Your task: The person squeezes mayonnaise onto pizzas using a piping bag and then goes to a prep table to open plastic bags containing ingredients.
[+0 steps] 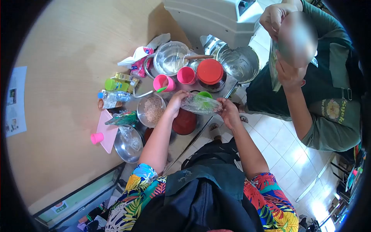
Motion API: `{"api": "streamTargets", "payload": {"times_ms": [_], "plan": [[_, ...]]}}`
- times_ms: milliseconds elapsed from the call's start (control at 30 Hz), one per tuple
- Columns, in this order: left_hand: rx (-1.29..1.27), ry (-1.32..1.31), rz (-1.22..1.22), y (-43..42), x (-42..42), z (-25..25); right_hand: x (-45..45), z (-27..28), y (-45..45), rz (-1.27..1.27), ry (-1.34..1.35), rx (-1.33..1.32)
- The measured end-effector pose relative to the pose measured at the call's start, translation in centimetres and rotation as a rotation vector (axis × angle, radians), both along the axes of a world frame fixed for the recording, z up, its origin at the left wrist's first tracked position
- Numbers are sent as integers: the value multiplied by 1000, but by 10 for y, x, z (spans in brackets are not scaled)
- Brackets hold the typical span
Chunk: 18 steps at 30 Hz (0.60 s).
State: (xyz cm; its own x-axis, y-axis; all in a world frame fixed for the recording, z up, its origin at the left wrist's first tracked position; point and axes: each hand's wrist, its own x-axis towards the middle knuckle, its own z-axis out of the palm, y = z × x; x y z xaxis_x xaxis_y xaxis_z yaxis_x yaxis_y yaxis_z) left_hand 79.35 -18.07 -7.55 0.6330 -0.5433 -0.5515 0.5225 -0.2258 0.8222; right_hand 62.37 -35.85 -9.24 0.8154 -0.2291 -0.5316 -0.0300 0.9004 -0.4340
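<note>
A clear plastic bag (199, 106) is stretched sideways between my two hands, above the table. My left hand (177, 103) pinches its left end, and my right hand (229, 113) grips the other end. Behind the bag, partly covered, stands a green cup (206, 94). Below and left of the bag is a bowl of pale brown grains or crumbs (151, 109), near my left wrist. A dark red round lid or container (184, 122) lies beneath my hands, partly hidden by my left forearm.
Pink cups (186, 75), a red-lidded jar (210, 72), a clear basin (170, 58) and a large metal pot (239, 63) crowd the far side. Bottles (116, 96) and a metal bowl (128, 145) stand left. A co-worker (328, 85) is at the right, hands raised.
</note>
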Motion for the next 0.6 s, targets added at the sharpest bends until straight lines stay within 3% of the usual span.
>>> {"api": "streamTargets", "payload": {"times_ms": [200, 600], "plan": [[33, -10, 2, -10, 12, -20, 0, -22, -5, 168, 47, -250], [240, -180, -71, -27, 19, -39, 24, -64, 4, 56, 191, -138]]}}
